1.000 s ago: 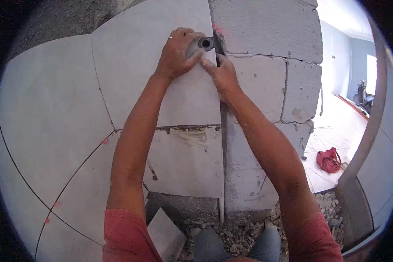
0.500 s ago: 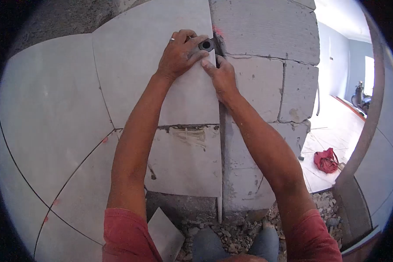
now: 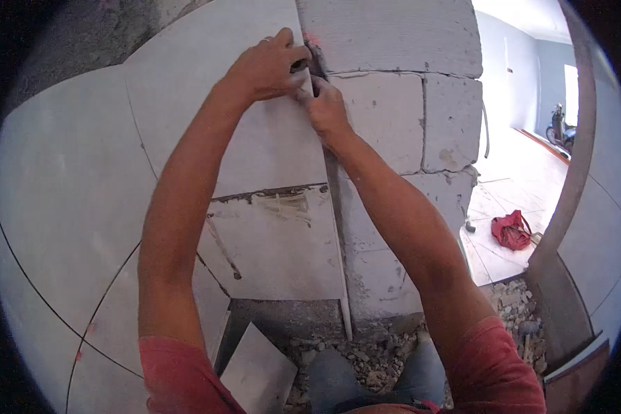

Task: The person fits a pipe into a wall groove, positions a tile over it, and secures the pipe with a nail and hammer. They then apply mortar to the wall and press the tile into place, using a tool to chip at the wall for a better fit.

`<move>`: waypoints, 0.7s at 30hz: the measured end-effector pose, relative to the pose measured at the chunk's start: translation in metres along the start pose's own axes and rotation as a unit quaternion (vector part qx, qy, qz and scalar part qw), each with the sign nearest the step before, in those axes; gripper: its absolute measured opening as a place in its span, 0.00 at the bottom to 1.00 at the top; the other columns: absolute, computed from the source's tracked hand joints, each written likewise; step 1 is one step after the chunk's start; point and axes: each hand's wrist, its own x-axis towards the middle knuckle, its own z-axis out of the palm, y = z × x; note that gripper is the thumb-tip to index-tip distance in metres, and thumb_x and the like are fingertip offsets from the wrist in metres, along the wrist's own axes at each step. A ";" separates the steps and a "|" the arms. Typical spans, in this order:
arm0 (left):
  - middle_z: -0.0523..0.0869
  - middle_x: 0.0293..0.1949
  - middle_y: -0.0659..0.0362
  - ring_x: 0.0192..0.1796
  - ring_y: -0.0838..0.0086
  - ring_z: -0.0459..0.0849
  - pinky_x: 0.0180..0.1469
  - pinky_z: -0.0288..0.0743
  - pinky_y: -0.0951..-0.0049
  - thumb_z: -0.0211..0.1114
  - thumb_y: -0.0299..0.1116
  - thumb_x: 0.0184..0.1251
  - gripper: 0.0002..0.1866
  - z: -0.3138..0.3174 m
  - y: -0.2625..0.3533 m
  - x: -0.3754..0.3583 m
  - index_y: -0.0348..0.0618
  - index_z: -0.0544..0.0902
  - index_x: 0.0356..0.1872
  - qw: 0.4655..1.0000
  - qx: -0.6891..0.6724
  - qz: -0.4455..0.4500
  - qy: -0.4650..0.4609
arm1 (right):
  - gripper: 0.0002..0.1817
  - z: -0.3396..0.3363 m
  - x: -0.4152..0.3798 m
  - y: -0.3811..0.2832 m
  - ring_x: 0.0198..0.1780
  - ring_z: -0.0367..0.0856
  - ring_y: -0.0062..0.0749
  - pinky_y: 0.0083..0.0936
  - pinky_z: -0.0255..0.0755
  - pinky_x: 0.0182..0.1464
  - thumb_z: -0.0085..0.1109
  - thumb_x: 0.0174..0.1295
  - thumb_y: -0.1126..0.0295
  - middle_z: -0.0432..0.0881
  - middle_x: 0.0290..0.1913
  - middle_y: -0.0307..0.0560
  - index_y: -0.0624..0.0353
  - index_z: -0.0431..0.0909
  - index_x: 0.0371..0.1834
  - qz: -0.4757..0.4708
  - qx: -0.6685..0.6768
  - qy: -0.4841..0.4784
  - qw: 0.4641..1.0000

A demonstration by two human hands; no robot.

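Observation:
A large light-grey tile (image 3: 255, 145) stands against the wall, with a notch in its right edge. My left hand (image 3: 268, 69) is closed at that notch, its fingers and thumb curled round a short black pipe-like piece (image 3: 298, 65), mostly hidden by the fingers. Just below, my right hand (image 3: 328, 114) pinches the tile's edge, the thumb on its face and the fingers behind in the dark gap. The two hands are nearly touching. Under this tile is a lower tile (image 3: 276, 248) with smears of adhesive near its top.
Bare grey blocks (image 3: 379, 124) form the wall on the right. Rubble (image 3: 372, 359) covers the ground near my legs, and a loose tile piece (image 3: 259, 369) leans there. Beyond the doorway, a red bag (image 3: 510, 230) lies on a tiled floor.
My left hand has turned and its fingers have closed further over the black piece, hiding its round opening. My right hand stays at the tile's edge. The view has shifted slightly.

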 end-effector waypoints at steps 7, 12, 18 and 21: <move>0.76 0.44 0.51 0.46 0.56 0.79 0.49 0.75 0.61 0.70 0.28 0.47 0.25 -0.013 0.005 0.022 0.48 0.76 0.50 0.995 0.053 0.009 -0.087 | 0.24 0.005 0.009 0.024 0.40 0.79 0.29 0.26 0.71 0.45 0.64 0.54 0.63 0.82 0.40 0.52 0.70 0.75 0.49 -0.008 0.013 0.006 1.000; 0.83 0.39 0.52 0.41 0.65 0.79 0.50 0.72 0.67 0.55 0.28 0.65 0.09 -0.013 0.012 0.017 0.39 0.81 0.42 0.988 -0.121 0.004 -0.092 | 0.31 0.004 0.004 0.012 0.41 0.80 0.36 0.32 0.72 0.45 0.68 0.48 0.52 0.82 0.40 0.53 0.68 0.76 0.47 0.003 -0.024 0.018 1.000; 0.81 0.46 0.47 0.44 0.60 0.82 0.47 0.75 0.63 0.58 0.21 0.51 0.17 -0.008 0.012 0.008 0.37 0.80 0.45 0.989 -0.087 0.110 -0.049 | 0.39 0.008 -0.039 -0.047 0.59 0.70 0.47 0.38 0.63 0.62 0.65 0.48 0.46 0.72 0.58 0.57 0.63 0.69 0.57 0.120 -0.163 0.089 0.975; 0.85 0.38 0.46 0.40 0.59 0.83 0.44 0.75 0.64 0.52 0.14 0.48 0.16 -0.036 0.056 0.008 0.28 0.82 0.39 0.984 -0.123 0.101 -0.085 | 0.35 0.024 -0.022 -0.034 0.56 0.71 0.47 0.37 0.65 0.59 0.63 0.48 0.50 0.73 0.55 0.56 0.62 0.70 0.56 0.056 -0.233 0.105 0.965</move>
